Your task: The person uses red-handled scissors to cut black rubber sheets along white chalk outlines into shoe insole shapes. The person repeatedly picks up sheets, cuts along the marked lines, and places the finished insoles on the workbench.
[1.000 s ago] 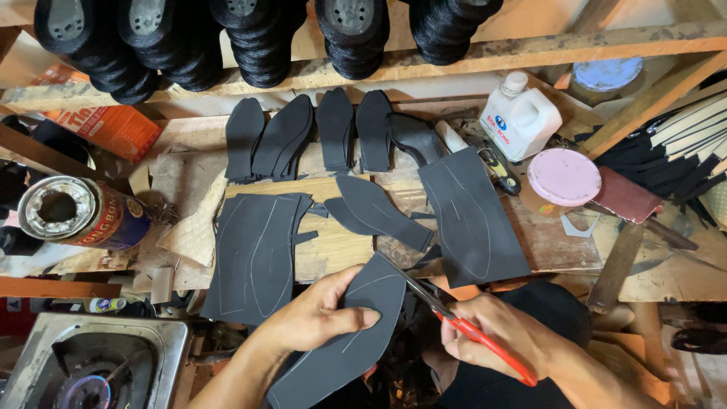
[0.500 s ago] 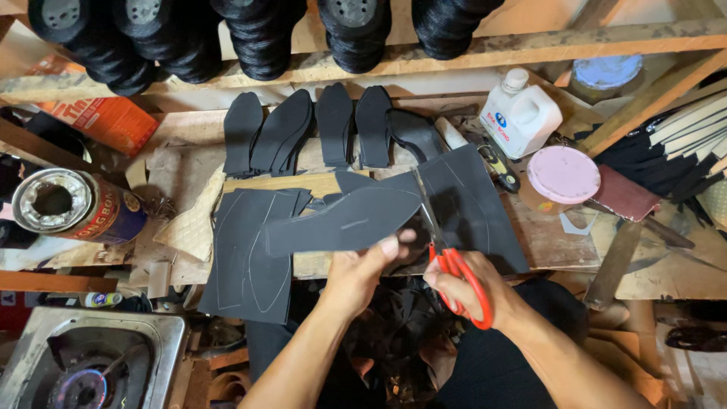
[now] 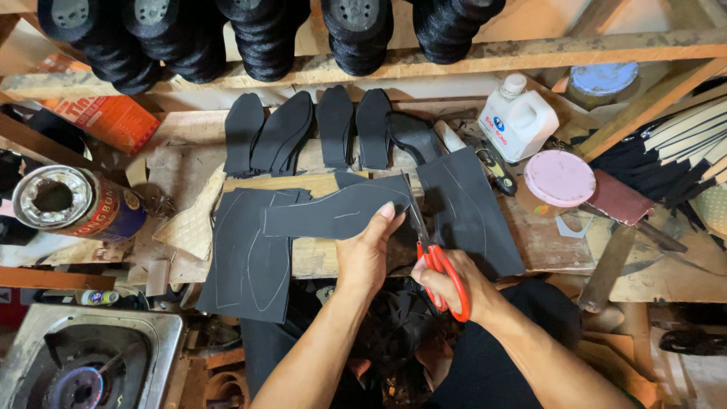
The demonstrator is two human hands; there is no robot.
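Note:
My left hand (image 3: 369, 250) grips a long black rubber piece (image 3: 333, 213), held flat and stretched out to the left over the wooden bench (image 3: 560, 242). My right hand (image 3: 454, 284) holds red-handled scissors (image 3: 435, 261), blades pointing up at the piece's right end beside my left fingers. Under the piece lie black sheets with chalk outlines, one on the left (image 3: 246, 261) and one on the right (image 3: 469, 208). A row of cut black sole shapes (image 3: 333, 129) leans at the bench's back.
A white glue bottle (image 3: 519, 117), a pink lid (image 3: 560, 178) and a knife (image 3: 492, 167) lie at the right. A tin can (image 3: 72, 204) lies at the left, a lit gas stove (image 3: 83, 363) at bottom left. Stacked black heels (image 3: 257, 34) line the shelf above.
My left hand lifted the black piece from my lap and turned it flat over the bench. The scissors came up with it to its right end.

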